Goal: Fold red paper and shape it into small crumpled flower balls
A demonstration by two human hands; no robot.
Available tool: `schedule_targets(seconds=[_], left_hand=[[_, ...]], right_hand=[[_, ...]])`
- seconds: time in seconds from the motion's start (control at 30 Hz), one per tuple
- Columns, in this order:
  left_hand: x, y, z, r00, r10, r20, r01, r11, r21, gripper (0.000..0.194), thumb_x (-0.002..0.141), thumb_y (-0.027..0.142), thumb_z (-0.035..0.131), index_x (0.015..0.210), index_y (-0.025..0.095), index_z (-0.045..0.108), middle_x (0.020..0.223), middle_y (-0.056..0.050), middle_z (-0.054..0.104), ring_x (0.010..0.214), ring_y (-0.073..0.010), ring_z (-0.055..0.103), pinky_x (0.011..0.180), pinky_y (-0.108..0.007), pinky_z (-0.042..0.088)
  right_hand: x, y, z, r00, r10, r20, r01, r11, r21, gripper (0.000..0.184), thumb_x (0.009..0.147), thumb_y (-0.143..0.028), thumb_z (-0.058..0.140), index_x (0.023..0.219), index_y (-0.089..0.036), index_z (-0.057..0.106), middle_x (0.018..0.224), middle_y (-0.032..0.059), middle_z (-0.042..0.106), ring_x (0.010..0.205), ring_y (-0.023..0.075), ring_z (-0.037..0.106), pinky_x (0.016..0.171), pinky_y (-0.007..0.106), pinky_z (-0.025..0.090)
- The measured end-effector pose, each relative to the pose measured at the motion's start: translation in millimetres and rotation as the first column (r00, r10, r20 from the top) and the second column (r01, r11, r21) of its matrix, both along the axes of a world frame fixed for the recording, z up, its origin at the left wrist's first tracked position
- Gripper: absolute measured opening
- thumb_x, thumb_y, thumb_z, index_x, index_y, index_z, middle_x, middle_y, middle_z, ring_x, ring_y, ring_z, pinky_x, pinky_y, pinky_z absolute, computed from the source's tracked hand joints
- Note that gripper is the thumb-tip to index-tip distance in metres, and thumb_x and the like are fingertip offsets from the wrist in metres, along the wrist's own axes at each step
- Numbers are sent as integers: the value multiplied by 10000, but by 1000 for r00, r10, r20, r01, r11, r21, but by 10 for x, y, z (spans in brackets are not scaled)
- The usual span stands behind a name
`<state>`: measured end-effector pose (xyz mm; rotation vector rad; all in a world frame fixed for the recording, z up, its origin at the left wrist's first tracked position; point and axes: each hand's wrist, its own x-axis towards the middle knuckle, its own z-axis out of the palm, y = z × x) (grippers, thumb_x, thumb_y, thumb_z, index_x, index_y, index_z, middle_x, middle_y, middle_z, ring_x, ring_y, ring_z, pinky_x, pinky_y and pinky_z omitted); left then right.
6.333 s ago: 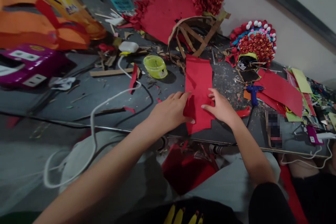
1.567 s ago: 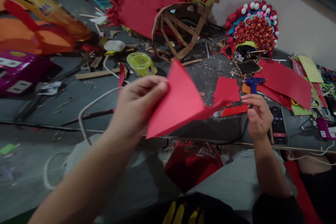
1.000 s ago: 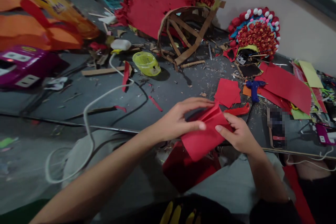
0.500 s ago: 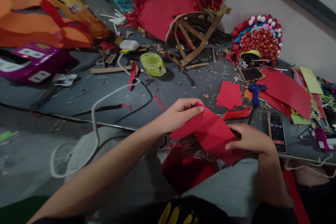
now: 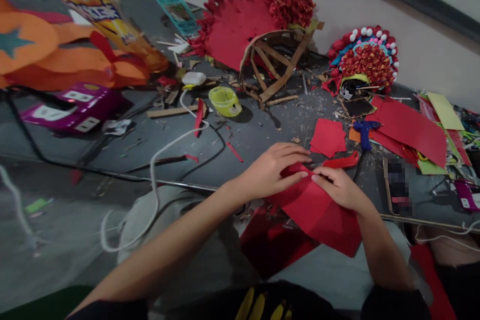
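A sheet of red paper (image 5: 318, 210) hangs over the table's front edge, above my lap. Both hands grip its top edge, their thumbs close together. My left hand (image 5: 283, 170) is closed on it from the left, with the fingertips reaching behind. On the right, my right hand (image 5: 339, 185) pinches the same edge between thumb and fingers. Just beyond them lies a red-handled cutter (image 5: 341, 161), and past that some small red paper squares (image 5: 329, 136). More red paper (image 5: 277, 245) rests lower down, below the held sheet.
A blue glue gun (image 5: 364, 134), larger red sheets (image 5: 408, 127) and a phone (image 5: 397, 187) lie to the right. Behind stand a red ruffled headpiece (image 5: 240, 30) and a beaded one (image 5: 365, 60). A yellow tub (image 5: 225, 101), purple power strip (image 5: 78, 107) and white cable (image 5: 153, 160) are left.
My right hand has moved up from the sheet's lower right to its top edge, beside my left hand. The left hand has shifted right, and the sheet now hangs down.
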<state>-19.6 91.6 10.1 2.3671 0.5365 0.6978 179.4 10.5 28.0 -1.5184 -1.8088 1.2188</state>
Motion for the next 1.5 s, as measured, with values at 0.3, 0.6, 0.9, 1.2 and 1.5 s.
schedule_targets(seconds=[0.3, 0.6, 0.9, 1.2, 1.5], left_hand=[[10, -54, 14, 976, -194, -95, 190, 981, -47, 177, 889, 230, 485, 837, 176, 645, 845, -9, 700, 797, -140, 633, 1093, -439, 247], [-7, -65, 45, 969, -216, -118, 179, 946, -269, 239, 917, 283, 433, 910, 160, 637, 696, -3, 657, 549, -90, 555, 546, -184, 381], [-5, -73, 62, 978, -184, -93, 138, 918, -372, 246, 889, 309, 462, 858, 155, 651, 563, 28, 569, 465, -70, 422, 471, -170, 303], [7, -83, 40, 990, -127, -67, 79, 873, -482, 258, 853, 344, 484, 835, 144, 646, 596, 20, 575, 526, -79, 440, 503, -162, 340], [-38, -67, 48, 999, -26, -34, 4, 849, -529, 231, 852, 350, 496, 840, 154, 618, 610, 21, 571, 531, -83, 454, 509, -172, 353]], right_hand=[[-78, -25, 43, 952, 174, 250, -177, 984, -12, 209, 893, -234, 441, 754, -177, 586, 697, 6, 595, 635, 109, 495, 618, 228, 328], [-40, -1, 9, 976, 178, 128, -178, 984, -15, 215, 894, -275, 439, 805, -177, 610, 614, -31, 523, 563, 86, 441, 569, 216, 305], [-6, -4, 6, 984, 170, 60, -169, 985, -21, 226, 891, -302, 453, 770, -178, 598, 580, -51, 469, 544, 77, 403, 543, 214, 295], [-44, -6, 14, 995, 99, -7, -99, 994, -42, 252, 884, -306, 458, 704, -172, 573, 582, -55, 425, 557, 73, 371, 539, 211, 286], [-35, -30, 3, 989, -2, -145, -29, 976, -214, 240, 872, -411, 493, 894, -190, 586, 700, -28, 557, 624, 98, 482, 571, 213, 378]])
